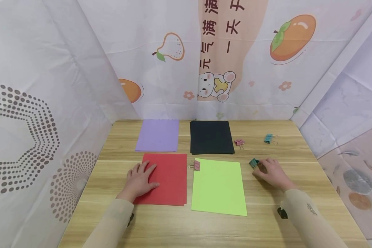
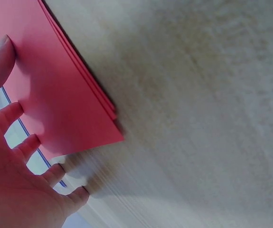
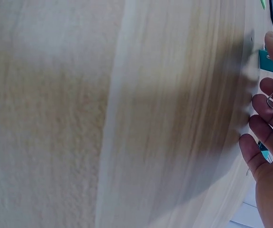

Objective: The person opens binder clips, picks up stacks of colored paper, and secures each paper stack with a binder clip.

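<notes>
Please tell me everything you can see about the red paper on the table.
The red paper is a thin stack of matte rectangular sheets, lying flat on the wooden table. The left wrist view shows several sheet edges slightly offset at one corner. It lies in the front row, left of the green sheet and in front of the purple paper. A pink binder clip sits by its far right corner; whether it clamps the stack cannot be told. The left hand rests flat on its left part.

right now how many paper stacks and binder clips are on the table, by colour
purple paper: 1
black paper: 1
red paper: 1, under the left hand
green paper: 1
pink clips: 2
teal clips: 2, one at the right hand
total: 8
</notes>
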`<action>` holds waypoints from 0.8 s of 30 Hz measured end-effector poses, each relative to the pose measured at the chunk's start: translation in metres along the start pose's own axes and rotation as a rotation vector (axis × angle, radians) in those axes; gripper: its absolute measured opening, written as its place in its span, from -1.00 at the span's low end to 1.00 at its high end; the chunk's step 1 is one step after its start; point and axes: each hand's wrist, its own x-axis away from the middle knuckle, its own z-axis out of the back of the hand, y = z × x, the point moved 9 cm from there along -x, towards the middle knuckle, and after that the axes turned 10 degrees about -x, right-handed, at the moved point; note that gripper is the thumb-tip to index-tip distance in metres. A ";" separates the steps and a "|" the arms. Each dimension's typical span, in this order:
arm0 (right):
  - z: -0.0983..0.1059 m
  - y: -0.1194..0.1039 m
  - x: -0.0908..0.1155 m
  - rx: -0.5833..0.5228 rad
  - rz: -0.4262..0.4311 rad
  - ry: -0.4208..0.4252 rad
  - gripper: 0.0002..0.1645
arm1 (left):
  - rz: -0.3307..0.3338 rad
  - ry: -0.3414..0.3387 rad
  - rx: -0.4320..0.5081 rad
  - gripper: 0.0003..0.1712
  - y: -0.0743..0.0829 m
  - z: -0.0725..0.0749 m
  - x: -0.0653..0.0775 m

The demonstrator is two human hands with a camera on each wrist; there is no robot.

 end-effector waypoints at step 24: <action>-0.002 -0.008 0.000 0.042 0.029 0.021 -0.34 | -0.011 0.009 -0.007 -0.03 -0.001 -0.002 -0.001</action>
